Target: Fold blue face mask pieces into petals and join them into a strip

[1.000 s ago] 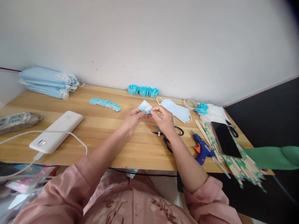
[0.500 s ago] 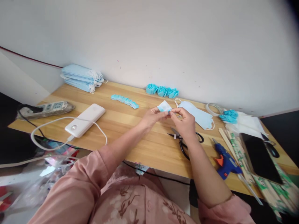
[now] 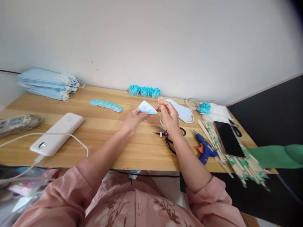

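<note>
My left hand (image 3: 135, 121) pinches a small folded piece of mask fabric (image 3: 147, 107), white with pale blue along its lower edge, above the middle of the table. At the piece's right corner is my right hand (image 3: 169, 113), its fingers loosely bent and apart. Whether a fingertip touches the corner is hard to see. Beneath the right wrist lie black-handled scissors (image 3: 165, 134), partly hidden by the forearm. Behind that hand rests a flat light-blue face mask (image 3: 181, 111). A pleated blue strip (image 3: 106, 105) lies to the left, and several blue fabric flowers (image 3: 144, 91) stand against the wall.
Stacked face masks (image 3: 48, 83) sit at the back left, with a white power bank (image 3: 58, 134) and cable nearer. On the right are a blue glue gun (image 3: 204, 148), a tape roll (image 3: 192, 103), wrapped wooden sticks (image 3: 239, 168) and a black phone (image 3: 229, 138).
The view has swung right, so the table's things sit further left. My right fingers have loosened from the fabric piece, which now shows a wider, pointed shape in my left hand.
</note>
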Demonstrator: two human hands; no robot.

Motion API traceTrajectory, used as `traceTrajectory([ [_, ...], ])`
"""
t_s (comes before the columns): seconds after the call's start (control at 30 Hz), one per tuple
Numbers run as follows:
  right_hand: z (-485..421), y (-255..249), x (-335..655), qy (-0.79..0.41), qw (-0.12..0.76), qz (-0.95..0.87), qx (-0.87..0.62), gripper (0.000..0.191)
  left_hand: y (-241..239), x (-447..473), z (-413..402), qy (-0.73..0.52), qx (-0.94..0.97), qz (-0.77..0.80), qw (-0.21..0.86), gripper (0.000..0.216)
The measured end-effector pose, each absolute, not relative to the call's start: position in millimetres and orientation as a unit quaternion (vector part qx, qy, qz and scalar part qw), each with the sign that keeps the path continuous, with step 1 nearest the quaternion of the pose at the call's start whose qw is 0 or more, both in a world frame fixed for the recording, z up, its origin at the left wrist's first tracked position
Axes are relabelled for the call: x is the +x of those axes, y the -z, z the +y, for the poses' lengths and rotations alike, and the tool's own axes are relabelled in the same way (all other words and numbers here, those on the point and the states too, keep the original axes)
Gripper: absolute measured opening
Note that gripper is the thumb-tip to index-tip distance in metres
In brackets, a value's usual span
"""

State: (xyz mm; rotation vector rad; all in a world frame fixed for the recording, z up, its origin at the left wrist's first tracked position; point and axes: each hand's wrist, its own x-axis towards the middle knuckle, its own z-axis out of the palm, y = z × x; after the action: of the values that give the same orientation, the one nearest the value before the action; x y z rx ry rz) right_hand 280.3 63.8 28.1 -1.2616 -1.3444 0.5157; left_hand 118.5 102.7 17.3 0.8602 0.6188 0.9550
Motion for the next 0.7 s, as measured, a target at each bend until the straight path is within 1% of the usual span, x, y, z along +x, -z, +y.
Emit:
traceTrajectory([
  [0.23,61.7,-29.6,279.2,-0.224,0.556,-0.585,-0.546,0.036,-16.7,118.4,103.2,-0.429,0.406,0.294,0.752,0.035],
  [0.4,63.0,-28.2,280.1,-0.230,0.542,-0.590,-0.552,0.037,-15.4,119.1,103.2,-0.428,0.421,0.305,0.739,0.033],
  [0.6,64.9,-25.5,276.9,-0.222,0.496,-0.638,-0.546,0.046,-21.1,121.2,100.7,-0.438,0.476,0.309,0.697,0.024],
  [0.7,66.3,-22.6,276.4,-0.229,0.489,-0.638,-0.549,0.047,-24.1,119.9,101.4,-0.461,0.488,0.317,0.670,0.028],
])
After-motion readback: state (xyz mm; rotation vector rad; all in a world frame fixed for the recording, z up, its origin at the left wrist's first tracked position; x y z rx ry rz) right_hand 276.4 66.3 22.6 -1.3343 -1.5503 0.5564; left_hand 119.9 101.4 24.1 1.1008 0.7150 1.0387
